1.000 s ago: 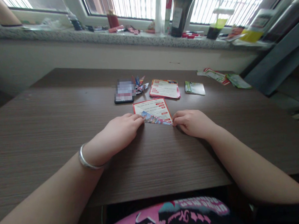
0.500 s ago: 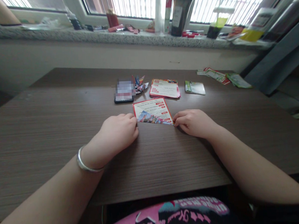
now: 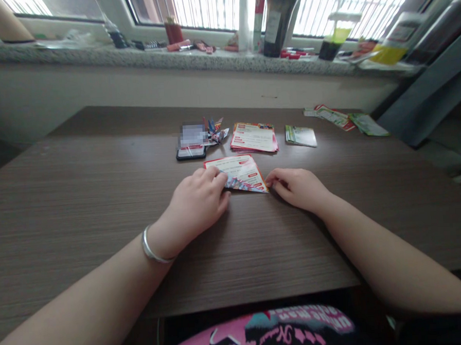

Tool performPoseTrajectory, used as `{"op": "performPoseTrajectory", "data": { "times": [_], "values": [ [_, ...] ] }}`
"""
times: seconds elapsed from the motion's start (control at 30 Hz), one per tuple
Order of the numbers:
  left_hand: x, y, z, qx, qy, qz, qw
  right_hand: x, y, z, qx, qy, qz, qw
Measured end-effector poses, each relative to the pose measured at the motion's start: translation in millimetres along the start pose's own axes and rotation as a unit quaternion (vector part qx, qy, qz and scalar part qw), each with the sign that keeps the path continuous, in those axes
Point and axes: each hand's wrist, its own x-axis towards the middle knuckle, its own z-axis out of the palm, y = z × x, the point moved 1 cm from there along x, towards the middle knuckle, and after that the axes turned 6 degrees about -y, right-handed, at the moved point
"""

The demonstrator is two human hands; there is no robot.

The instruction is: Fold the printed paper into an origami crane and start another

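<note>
A printed card, white with red edging, lies on the table in front of me. Its near edge is folded over, so a strip of the picture side shows. My left hand is closed at the card's near left part, fingers curled on the fold and covering that corner. At the near right corner, my right hand pinches the card between thumb and fingers. Just beyond it sits a stack of similar cards. A folded paper piece with several points stands beside a phone.
A small green and white stack of cards lies right of the larger stack. Loose printed papers are near the table's far right corner. Bottles, including a dark one, stand along the granite windowsill.
My left hand has slid right along the card's folded edge and now covers more of it. My right hand has stayed at the right corner.
</note>
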Motion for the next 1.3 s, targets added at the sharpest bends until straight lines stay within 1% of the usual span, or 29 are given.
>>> {"op": "performPoseTrajectory", "data": {
  "times": [0.07, 0.13, 0.27, 0.33, 0.43, 0.5, 0.57, 0.7, 0.77, 0.9, 1.03, 1.3],
  "values": [
    [-1, 3, 8.2, -0.031, -0.004, 0.074, 0.997, 0, -2, 1, 0.016, 0.016, -0.004, 1.000],
    [-3, 4, 14.9, -0.050, -0.016, 0.114, 0.992, 1, -3, 1, 0.020, 0.043, -0.034, 0.998],
    [-4, 4, 18.4, -0.070, -0.046, 0.130, 0.988, 1, -3, 1, 0.013, 0.099, -0.114, 0.988],
    [-3, 3, 16.5, -0.088, -0.056, 0.136, 0.985, 0, -3, 1, 0.012, 0.113, -0.138, 0.984],
    [1, 2, 13.5, -0.124, -0.057, 0.156, 0.978, 0, -3, 1, 0.011, 0.120, -0.159, 0.980],
    [4, 1, 13.0, -0.143, -0.056, 0.172, 0.973, 0, -2, 3, 0.009, 0.115, -0.167, 0.979],
    [5, 0, 13.7, -0.154, -0.059, 0.170, 0.972, -1, -1, 4, 0.004, 0.103, -0.176, 0.979],
    [5, -3, 16.1, -0.171, -0.075, 0.159, 0.969, -1, -1, 6, 0.008, 0.051, -0.212, 0.976],
    [5, -4, 17.1, -0.181, -0.080, 0.171, 0.965, -1, -2, 6, 0.015, 0.025, -0.231, 0.973],
    [5, -5, 18.2, -0.180, -0.086, 0.184, 0.963, -1, -3, 8, 0.015, -0.004, -0.253, 0.967],
    [4, -5, 16.9, -0.166, -0.089, 0.173, 0.967, 0, -2, 10, 0.012, -0.025, -0.253, 0.967],
    [5, -5, 16.0, -0.166, -0.076, 0.170, 0.968, -1, -3, 9, 0.004, -0.036, -0.250, 0.968]
  ]
}}
